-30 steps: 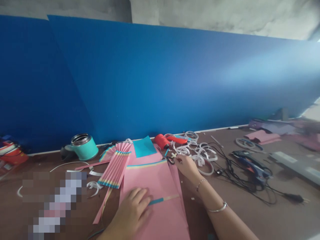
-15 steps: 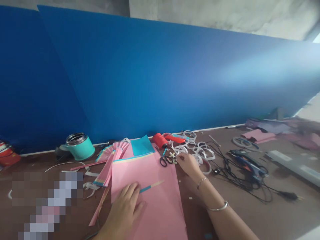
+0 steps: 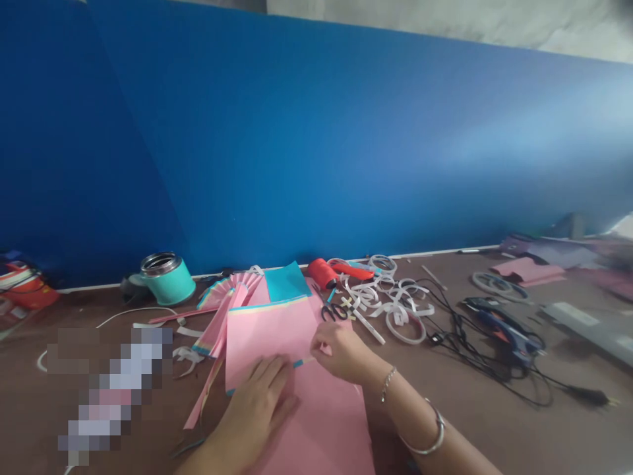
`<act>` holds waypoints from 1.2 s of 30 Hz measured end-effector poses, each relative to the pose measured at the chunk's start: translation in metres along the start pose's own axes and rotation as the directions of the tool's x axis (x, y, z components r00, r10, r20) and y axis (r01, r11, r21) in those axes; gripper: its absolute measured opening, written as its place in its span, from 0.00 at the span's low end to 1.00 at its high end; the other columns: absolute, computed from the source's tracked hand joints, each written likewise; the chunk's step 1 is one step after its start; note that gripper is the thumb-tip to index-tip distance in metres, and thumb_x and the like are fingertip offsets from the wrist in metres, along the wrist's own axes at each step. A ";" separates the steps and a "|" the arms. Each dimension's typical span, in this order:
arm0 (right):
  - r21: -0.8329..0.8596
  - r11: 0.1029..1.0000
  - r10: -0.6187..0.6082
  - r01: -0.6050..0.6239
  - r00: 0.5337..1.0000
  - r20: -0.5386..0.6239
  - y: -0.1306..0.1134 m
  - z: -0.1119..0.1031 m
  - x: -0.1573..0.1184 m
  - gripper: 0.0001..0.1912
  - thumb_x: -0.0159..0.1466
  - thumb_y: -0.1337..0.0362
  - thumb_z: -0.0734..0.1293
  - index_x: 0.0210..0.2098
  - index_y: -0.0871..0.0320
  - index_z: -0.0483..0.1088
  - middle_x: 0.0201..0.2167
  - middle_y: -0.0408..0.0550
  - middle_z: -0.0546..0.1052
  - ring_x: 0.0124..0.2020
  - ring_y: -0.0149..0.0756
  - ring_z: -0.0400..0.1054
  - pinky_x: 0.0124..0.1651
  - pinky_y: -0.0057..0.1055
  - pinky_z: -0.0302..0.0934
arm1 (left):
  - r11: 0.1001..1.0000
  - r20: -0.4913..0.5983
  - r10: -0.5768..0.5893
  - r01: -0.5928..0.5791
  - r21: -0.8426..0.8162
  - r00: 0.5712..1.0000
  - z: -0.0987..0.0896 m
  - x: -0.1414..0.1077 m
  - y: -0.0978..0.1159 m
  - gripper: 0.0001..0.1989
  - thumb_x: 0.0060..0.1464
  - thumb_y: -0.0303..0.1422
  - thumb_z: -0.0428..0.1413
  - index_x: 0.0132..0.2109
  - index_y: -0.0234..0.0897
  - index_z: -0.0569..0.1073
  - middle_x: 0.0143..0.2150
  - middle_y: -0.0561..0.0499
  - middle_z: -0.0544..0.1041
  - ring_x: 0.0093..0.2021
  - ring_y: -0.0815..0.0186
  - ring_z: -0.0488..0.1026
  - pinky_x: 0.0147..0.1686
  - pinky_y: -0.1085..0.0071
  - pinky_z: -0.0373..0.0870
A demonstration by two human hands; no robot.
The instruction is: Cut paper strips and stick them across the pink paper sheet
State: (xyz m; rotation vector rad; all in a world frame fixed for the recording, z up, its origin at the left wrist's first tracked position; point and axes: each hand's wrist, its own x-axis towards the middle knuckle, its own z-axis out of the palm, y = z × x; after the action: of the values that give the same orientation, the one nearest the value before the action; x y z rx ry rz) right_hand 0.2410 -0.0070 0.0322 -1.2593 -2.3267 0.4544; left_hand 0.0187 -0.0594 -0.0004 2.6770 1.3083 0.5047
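My left hand (image 3: 257,402) lies flat on the pink paper (image 3: 326,422), fingers spread. Over the same paper, to the right, my right hand (image 3: 341,349) has its fingers curled together; whatever is between them is hidden. A short blue and cream strip (image 3: 299,363) shows between the two hands. Black-handled scissors (image 3: 333,312) lie just beyond my right hand. A folded pink fan (image 3: 230,300) rests left of the paper, and a blue sheet (image 3: 287,282) lies at its far edge.
Red thread spool (image 3: 322,272) and tangled white strips (image 3: 390,297) lie behind. A teal cup (image 3: 171,280) stands back left. At right are a glue gun (image 3: 509,336), black cables (image 3: 465,349), a grey power strip (image 3: 588,326) and pink paper pieces (image 3: 527,269). A blue panel (image 3: 316,145) rises behind.
My right hand has moved left and nearer, from beside the scissors onto the pink paper by the strip. My left hand stays on the paper. The view has shifted slightly.
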 end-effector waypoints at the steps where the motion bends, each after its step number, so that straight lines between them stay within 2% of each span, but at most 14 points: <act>1: -0.018 1.000 -0.023 0.024 0.999 0.031 -0.003 0.003 0.000 0.08 0.56 0.72 0.62 0.27 0.58 0.72 0.28 0.46 0.74 0.32 0.33 0.66 0.36 0.26 0.56 | 1.000 0.007 -0.004 0.004 -0.007 1.000 0.000 0.000 0.000 0.21 0.60 0.42 0.49 0.57 0.39 0.67 0.57 0.45 0.70 0.55 0.56 0.67 0.56 0.55 0.64; 5: -0.111 0.991 -0.066 0.078 0.992 0.112 -0.006 0.013 0.001 0.06 0.58 0.71 0.62 0.29 0.60 0.70 0.30 0.48 0.73 0.34 0.34 0.65 0.36 0.28 0.56 | 0.999 0.024 -0.012 0.013 -0.039 1.000 -0.003 0.002 0.002 0.21 0.60 0.40 0.48 0.57 0.38 0.65 0.57 0.44 0.70 0.56 0.57 0.67 0.57 0.53 0.62; 10: -0.154 0.987 -0.022 0.042 0.991 0.134 -0.008 0.015 0.004 0.05 0.60 0.70 0.62 0.28 0.61 0.68 0.31 0.48 0.72 0.34 0.35 0.64 0.36 0.29 0.55 | 0.999 0.026 -0.023 0.024 -0.048 0.999 -0.005 0.005 0.003 0.19 0.60 0.39 0.49 0.57 0.38 0.65 0.56 0.44 0.71 0.56 0.57 0.66 0.57 0.52 0.61; 15: -0.116 0.993 0.018 0.000 0.988 0.156 -0.011 0.012 0.003 0.04 0.59 0.70 0.63 0.29 0.61 0.69 0.32 0.48 0.71 0.35 0.34 0.64 0.36 0.28 0.54 | 0.999 0.025 -0.010 0.011 -0.052 1.000 -0.007 0.005 0.005 0.18 0.60 0.37 0.50 0.56 0.40 0.66 0.55 0.46 0.71 0.54 0.57 0.67 0.56 0.53 0.63; 25: -0.107 0.992 0.083 -0.070 0.989 0.122 -0.011 0.020 0.004 0.03 0.57 0.72 0.64 0.27 0.61 0.69 0.30 0.48 0.71 0.34 0.34 0.62 0.35 0.28 0.52 | 0.999 0.104 -0.042 0.045 -0.028 0.994 -0.013 0.008 0.011 0.19 0.60 0.37 0.50 0.57 0.40 0.67 0.56 0.44 0.69 0.56 0.55 0.65 0.56 0.51 0.60; 36: -0.126 0.990 0.084 -0.071 0.991 0.107 -0.012 0.019 0.006 0.06 0.57 0.74 0.61 0.25 0.61 0.65 0.29 0.47 0.70 0.33 0.33 0.62 0.34 0.28 0.52 | 1.000 0.067 -0.018 0.020 -0.018 0.998 -0.011 0.008 0.009 0.18 0.60 0.37 0.50 0.57 0.42 0.67 0.55 0.45 0.70 0.54 0.56 0.66 0.55 0.52 0.61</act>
State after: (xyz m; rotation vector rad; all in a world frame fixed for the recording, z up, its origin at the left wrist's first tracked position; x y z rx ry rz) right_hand 0.2199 -0.0096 0.0235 -1.4196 -2.4376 0.4246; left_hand 0.0264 -0.0597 0.0138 2.6395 1.3033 0.4195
